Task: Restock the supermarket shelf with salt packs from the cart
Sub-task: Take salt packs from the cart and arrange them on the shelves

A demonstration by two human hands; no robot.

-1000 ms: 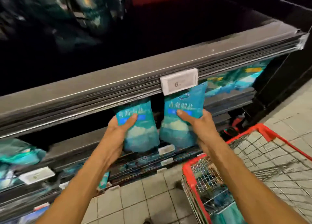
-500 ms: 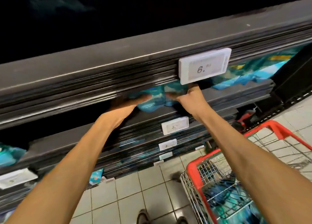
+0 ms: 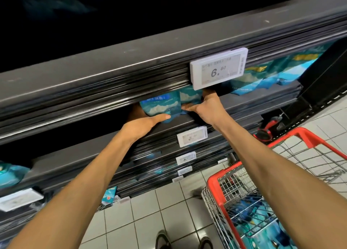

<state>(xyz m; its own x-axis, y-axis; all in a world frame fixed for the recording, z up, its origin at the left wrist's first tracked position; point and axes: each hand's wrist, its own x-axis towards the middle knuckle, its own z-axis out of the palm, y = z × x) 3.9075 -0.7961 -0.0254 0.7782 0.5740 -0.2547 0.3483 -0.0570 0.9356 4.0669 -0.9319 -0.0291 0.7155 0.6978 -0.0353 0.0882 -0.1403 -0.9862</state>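
Head view: left hand (image 3: 144,123) grips left salt pack (image 3: 159,106), thumb across its front; right hand (image 3: 204,107) pinches right salt pack (image 3: 190,97). Both packs sit on shelf (image 3: 244,106) under 6.80 price tag (image 3: 218,68). Placement nearly done, release pending. Cart (image 3: 262,211) holds more packs; restocking unfinished.

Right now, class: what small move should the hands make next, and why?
Probably push both salt packs deeper onto the shelf, then let go. The left hand and right hand hold them at the front edge, partly overhanging, beneath the 6.80 price tag.
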